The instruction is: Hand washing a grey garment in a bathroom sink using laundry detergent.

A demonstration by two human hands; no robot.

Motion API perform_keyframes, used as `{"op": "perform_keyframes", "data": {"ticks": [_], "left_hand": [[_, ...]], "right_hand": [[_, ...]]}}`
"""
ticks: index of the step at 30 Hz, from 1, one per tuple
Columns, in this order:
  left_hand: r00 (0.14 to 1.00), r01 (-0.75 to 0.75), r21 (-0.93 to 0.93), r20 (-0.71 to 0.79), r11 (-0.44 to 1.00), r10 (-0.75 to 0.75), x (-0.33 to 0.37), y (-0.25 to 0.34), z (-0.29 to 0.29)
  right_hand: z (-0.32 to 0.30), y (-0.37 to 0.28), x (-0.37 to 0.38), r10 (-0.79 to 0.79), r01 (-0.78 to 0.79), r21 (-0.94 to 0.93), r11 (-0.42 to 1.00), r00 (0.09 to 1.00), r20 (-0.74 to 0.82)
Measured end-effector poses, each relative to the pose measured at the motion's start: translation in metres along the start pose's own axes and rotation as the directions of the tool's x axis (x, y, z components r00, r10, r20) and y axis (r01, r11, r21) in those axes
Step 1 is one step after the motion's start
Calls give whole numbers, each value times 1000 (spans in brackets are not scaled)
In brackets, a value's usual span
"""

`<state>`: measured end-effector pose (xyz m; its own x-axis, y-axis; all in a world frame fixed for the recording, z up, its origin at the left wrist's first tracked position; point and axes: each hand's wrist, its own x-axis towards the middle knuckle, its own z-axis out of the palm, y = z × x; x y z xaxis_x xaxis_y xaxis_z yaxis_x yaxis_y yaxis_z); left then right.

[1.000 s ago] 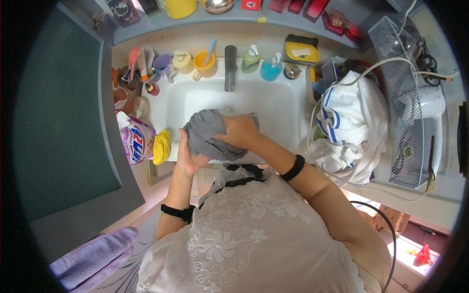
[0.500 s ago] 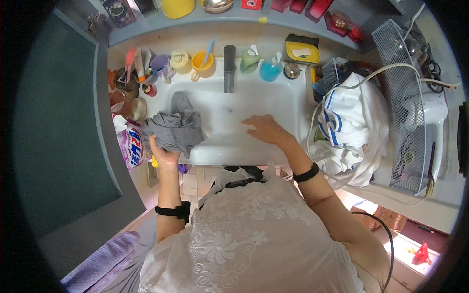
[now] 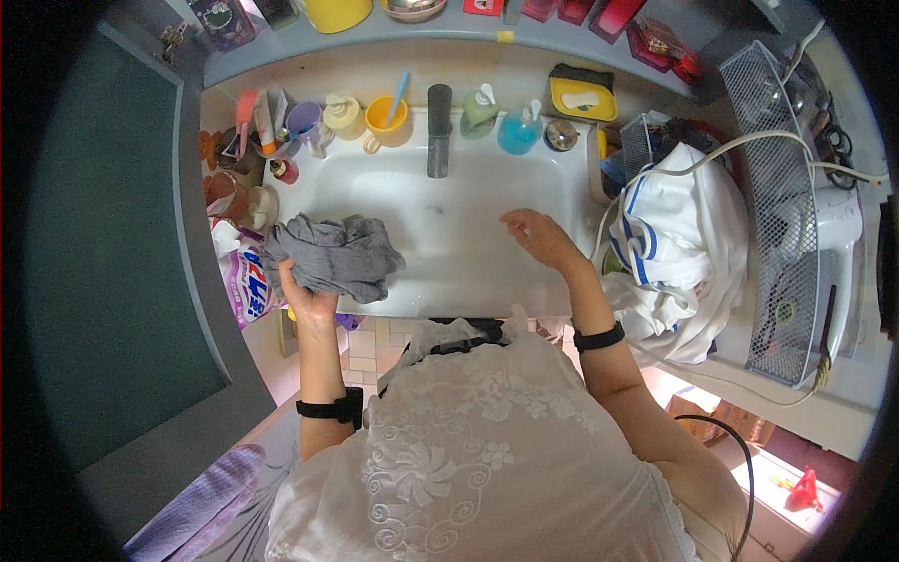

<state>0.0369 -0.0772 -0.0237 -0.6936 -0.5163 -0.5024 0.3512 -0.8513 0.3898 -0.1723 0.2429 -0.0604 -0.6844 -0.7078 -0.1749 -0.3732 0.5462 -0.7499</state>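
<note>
Bunched up and dark, a grey cloth [image 3: 339, 259] lies over the left part of the white sink [image 3: 449, 292]. My left hand [image 3: 307, 298] grips it from below at its near left side, thumb outside and the other fingers mostly hidden under the fabric. Over the right part of the basin hovers my right hand [image 3: 543, 238], holding nothing, its fingers loosely bent and apart. A dark grey faucet [image 3: 438, 131] reaches over the basin from the back edge, between the two hands.
Along the back rim stand a yellow cup [image 3: 388, 122], a green pump bottle [image 3: 479, 114] and a blue pump bottle [image 3: 519, 133]. White clothing [image 3: 679, 225] is piled at the right beside a wire basket [image 3: 782, 253]. A purple-white packet [image 3: 247, 276] stands left.
The cloth's end that stretched toward the back has dropped in, making the bundle more compact. My right hand has moved right and slightly back; my left hand keeps its hold.
</note>
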Motion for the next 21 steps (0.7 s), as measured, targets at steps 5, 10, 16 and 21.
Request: {"op": "perform_keyframes", "data": {"ticks": [5,10,16,21], "left_hand": [[1000,6,-4,28,1000,-6,1,2,-5],[1000,-5,14,8,1000,5,-4,2,-3],[998,12,57,-67,998,-8,-7,-12,1],[985,28,48,-174,998,-19,-26,-14,-17]], "right_hand": [[5,10,-2,60,-56,-56,997,995,77],[28,46,12,110,-77,-250,965,987,121],[130,118,43,330,-272,-542,795,944,11],[189,75,79,311,-208,-604,769,948,71]]}}
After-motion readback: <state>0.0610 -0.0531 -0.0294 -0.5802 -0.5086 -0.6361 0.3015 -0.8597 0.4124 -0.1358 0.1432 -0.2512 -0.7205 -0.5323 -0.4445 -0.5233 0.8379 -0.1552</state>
